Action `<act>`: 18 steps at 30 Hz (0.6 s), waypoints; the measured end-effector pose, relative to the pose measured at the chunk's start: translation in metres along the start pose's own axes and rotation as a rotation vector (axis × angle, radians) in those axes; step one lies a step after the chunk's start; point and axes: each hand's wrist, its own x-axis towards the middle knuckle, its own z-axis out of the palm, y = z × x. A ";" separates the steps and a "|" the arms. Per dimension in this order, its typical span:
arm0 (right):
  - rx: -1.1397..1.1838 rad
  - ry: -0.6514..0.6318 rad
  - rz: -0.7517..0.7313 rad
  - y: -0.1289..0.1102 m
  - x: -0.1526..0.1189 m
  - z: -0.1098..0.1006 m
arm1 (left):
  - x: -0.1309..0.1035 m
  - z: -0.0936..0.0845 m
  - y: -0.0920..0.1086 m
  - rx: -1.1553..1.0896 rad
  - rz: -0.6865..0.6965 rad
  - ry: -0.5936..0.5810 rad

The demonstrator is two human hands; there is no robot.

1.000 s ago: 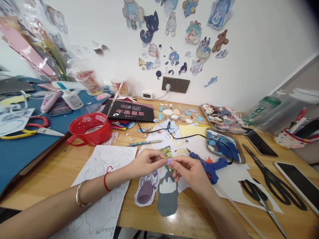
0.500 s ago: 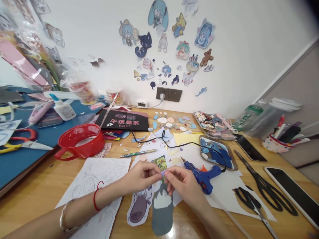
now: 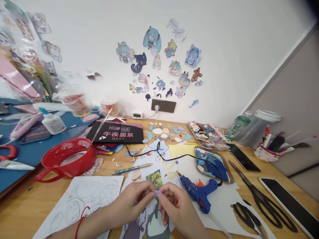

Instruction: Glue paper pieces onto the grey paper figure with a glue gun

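Between the fingertips of both hands is a tiny lilac piece (image 3: 158, 193), perhaps cut paper or felt. My left hand (image 3: 136, 202) pinches its left side, and my right hand (image 3: 174, 205) pinches the right. Below them lie a grey and white cut-out figure (image 3: 156, 224) and a purple printed character (image 3: 134, 229), both partly hidden by the hands. Just beyond the fingers is a small green picture card (image 3: 154, 178). A blue glue gun (image 3: 199, 192) rests on white paper close to my right hand.
On the left are a red mug (image 3: 67, 159), a glue bottle (image 3: 53, 122) and a sheet of pencil outlines (image 3: 79, 202). A pen (image 3: 132, 168) lies in the middle. Large black scissors (image 3: 261, 196), smaller scissors (image 3: 248, 215), phones (image 3: 291, 205) and a tray of blue scraps (image 3: 214, 166) are at right.
The view has tilted upward, so everything sits lower in the picture. Both hands still pinch the lilac piece, close together at about the same spot over the table.
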 end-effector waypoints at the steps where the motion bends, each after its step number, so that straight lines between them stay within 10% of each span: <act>1: -0.050 0.008 -0.007 0.000 -0.002 0.001 | 0.000 -0.001 0.000 0.004 0.010 -0.005; 7: -0.613 0.061 -0.199 -0.026 -0.020 -0.010 | -0.001 -0.009 0.001 0.033 0.123 0.018; 18: -0.725 0.406 -0.095 -0.090 0.065 -0.136 | 0.019 -0.024 -0.026 -0.780 -0.292 0.783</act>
